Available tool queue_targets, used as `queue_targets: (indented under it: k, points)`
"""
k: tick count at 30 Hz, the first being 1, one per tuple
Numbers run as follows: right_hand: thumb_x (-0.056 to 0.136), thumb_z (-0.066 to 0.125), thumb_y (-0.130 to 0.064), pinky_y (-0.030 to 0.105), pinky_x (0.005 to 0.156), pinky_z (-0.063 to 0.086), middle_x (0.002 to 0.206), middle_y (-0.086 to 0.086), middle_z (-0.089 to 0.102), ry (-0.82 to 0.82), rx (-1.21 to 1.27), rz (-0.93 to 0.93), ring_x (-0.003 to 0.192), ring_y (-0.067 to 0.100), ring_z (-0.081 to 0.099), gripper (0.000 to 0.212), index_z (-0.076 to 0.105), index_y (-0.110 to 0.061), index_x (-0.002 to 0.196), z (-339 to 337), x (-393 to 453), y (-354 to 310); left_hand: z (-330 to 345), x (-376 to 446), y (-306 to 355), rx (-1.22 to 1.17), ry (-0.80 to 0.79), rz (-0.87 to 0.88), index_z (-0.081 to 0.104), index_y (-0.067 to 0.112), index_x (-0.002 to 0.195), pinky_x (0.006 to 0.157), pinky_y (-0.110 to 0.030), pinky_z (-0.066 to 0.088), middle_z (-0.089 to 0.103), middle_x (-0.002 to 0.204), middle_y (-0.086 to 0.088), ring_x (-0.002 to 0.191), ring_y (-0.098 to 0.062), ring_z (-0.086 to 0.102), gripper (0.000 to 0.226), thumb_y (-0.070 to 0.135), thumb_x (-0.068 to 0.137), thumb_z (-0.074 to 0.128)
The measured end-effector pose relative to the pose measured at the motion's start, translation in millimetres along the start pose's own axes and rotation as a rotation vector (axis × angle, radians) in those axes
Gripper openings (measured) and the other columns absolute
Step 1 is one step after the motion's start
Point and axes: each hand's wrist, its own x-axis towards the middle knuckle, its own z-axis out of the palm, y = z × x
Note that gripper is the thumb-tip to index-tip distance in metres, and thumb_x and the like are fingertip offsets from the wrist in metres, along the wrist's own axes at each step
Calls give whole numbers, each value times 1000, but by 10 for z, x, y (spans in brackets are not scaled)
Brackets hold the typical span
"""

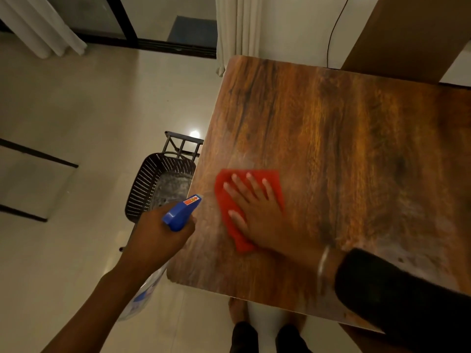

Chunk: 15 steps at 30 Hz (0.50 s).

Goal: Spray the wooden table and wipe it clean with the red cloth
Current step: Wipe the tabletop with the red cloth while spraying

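Pressing the right hand flat, fingers spread, on the red cloth near the bench's left edge, we gripped the spray bottle in the left hand just beside it; we judged overlapping, even strokes through the misted patch best
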Motion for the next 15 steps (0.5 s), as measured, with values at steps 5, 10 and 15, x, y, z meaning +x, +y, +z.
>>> queue_targets:
  k: [5,10,15]
  points:
    - [103,29,-67,68,121,20,178,1,-3,-18,-22,266,160,40,13,79,2,-32,169,-399,1225,432,-66,-40,-111,-27,-19,-14,60,6,77,69,-41,56,68,73,-22,72,-36,67,15,16,87,66]
    - [106,22,-66,69,123,12,178,-1,-1,7,-19,133,163,36,-2,74,6,-33,169,-70,535,-220,-256,-31,-210,-37,12,-51,62,2,85,77,-41,55,69,80,-21,74,-30,67,16,18,88,66]
    - [104,33,-67,70,121,18,178,0,9,-122,-140,-405,162,39,7,74,18,-34,168,482,-942,-1346,-326,55,-314,-86,52,-7,61,2,78,59,-31,52,67,66,-19,58,-28,65,18,16,86,68]
